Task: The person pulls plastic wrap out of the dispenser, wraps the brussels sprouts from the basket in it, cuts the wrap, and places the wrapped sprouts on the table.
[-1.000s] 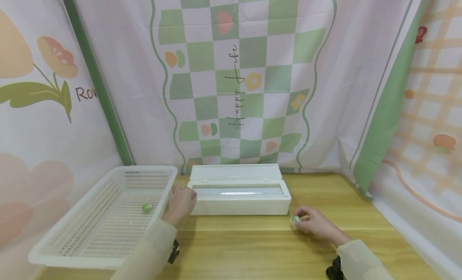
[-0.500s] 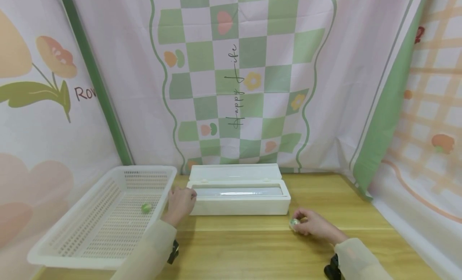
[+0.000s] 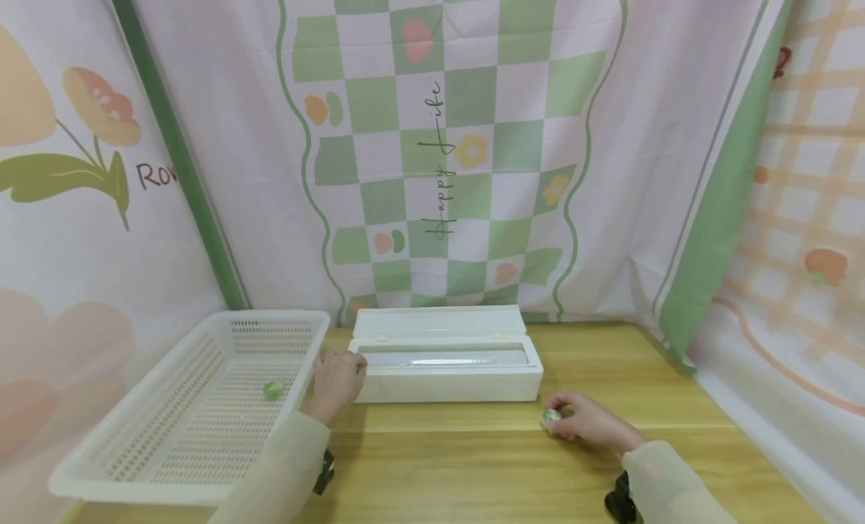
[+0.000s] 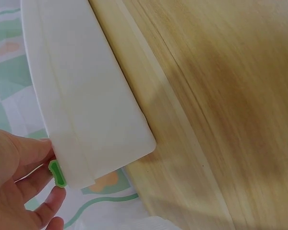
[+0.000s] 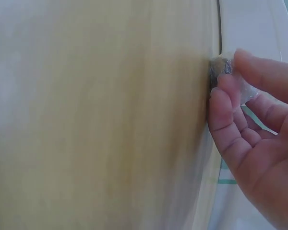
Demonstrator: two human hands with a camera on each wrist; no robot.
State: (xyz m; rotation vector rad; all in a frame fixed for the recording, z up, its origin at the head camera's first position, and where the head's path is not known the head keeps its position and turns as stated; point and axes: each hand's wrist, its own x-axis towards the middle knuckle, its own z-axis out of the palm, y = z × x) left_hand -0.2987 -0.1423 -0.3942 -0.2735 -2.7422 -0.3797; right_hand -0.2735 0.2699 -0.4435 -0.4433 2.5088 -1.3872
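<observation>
A long white plastic wrap dispenser stands with its lid raised, a shiny roll of film inside. At its left end, my left hand has thumb and fingers curled at the edge, around a small green slider. Off the dispenser's front right corner, my right hand pinches a small lump wrapped in clear film between thumb and fingers, low over the table. White and green show through the film in the head view; the fingers cover part of it.
A white perforated basket stands on the left, with a small round green-and-white item inside. The wooden table runs back to a printed curtain; more printed cloth hangs at both sides.
My right hand has shifted very slightly left and toward me with the wrapped lump. My left hand stays at the dispenser's left end.
</observation>
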